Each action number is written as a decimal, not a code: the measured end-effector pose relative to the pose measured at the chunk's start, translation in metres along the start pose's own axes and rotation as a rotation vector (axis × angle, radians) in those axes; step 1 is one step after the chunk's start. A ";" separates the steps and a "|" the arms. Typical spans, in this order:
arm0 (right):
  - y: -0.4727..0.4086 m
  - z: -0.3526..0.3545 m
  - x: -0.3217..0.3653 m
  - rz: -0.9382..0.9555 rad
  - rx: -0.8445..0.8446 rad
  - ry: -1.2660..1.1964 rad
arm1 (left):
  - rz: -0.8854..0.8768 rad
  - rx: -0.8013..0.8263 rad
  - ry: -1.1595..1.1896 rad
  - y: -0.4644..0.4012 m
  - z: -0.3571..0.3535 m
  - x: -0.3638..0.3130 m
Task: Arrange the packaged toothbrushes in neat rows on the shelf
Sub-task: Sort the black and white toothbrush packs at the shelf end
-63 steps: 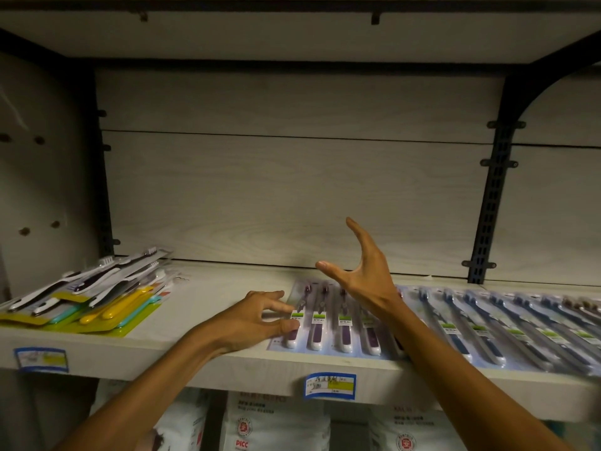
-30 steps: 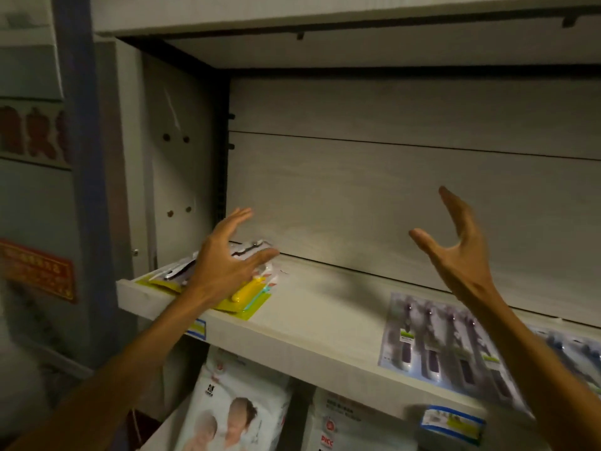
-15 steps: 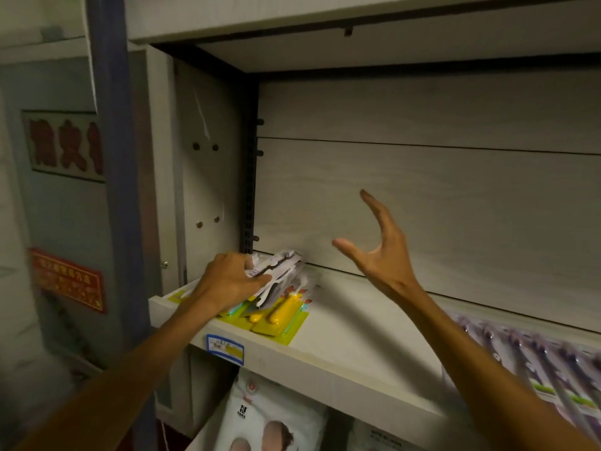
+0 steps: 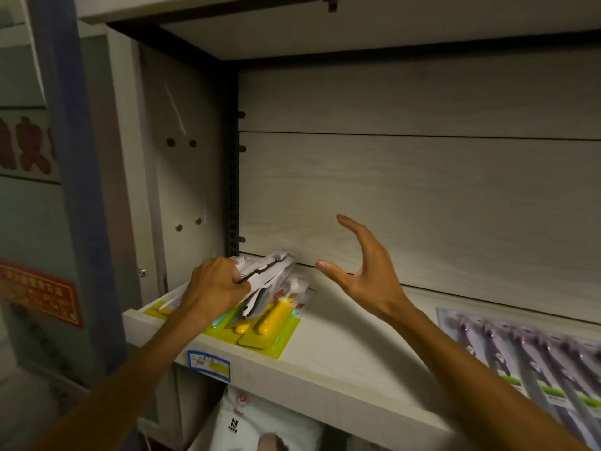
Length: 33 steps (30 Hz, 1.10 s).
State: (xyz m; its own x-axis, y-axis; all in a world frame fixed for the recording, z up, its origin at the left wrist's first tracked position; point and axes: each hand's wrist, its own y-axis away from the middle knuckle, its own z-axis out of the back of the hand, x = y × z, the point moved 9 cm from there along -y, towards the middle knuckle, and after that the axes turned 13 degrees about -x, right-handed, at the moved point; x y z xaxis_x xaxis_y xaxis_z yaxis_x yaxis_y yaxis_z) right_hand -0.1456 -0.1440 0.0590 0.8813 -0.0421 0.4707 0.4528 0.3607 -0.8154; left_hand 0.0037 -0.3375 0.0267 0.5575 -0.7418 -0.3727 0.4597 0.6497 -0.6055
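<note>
Gripping toothbrush packs [image 4: 266,281], left hand [image 4: 213,288]; price tag [image 4: 208,364] seemingly illegible.

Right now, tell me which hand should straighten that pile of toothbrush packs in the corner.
Left. The left hand already grips the top toothbrush pack of the pile; the right hand hovers open beside it, holding nothing.

Purple toothbrush packs [image 4: 533,362]: motion-blurred, cut off by the right edge; print unreadable.
Yellow-green packs [image 4: 260,330]: near ends hidden under the left hand [image 4: 214,288] and forearm.
Price label [image 4: 208,365]: text too small to read.
White bags [image 4: 260,424] below shelf [image 4: 341,372]: cut off by the bottom edge.
Red sign [image 4: 42,292]: characters blurred.
</note>
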 end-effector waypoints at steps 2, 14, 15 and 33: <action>0.000 -0.001 -0.001 -0.007 0.004 0.005 | -0.008 -0.014 0.015 -0.002 -0.001 0.003; 0.006 -0.012 -0.005 -0.171 0.054 -0.205 | -0.041 -0.394 0.527 0.016 0.037 -0.035; 0.007 -0.014 -0.005 -0.193 0.058 -0.233 | -0.091 -0.439 0.550 0.024 0.037 -0.043; 0.008 -0.015 -0.019 -0.416 -0.068 -0.536 | -0.180 -0.379 0.610 0.031 0.029 -0.055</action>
State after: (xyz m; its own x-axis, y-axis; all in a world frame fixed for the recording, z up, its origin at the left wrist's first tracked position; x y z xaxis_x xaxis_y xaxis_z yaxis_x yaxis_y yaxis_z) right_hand -0.1568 -0.1540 0.0387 0.4513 0.3094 0.8370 0.7621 0.3544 -0.5419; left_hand 0.0070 -0.2718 0.0492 -0.0377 -0.8639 -0.5022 0.1756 0.4890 -0.8544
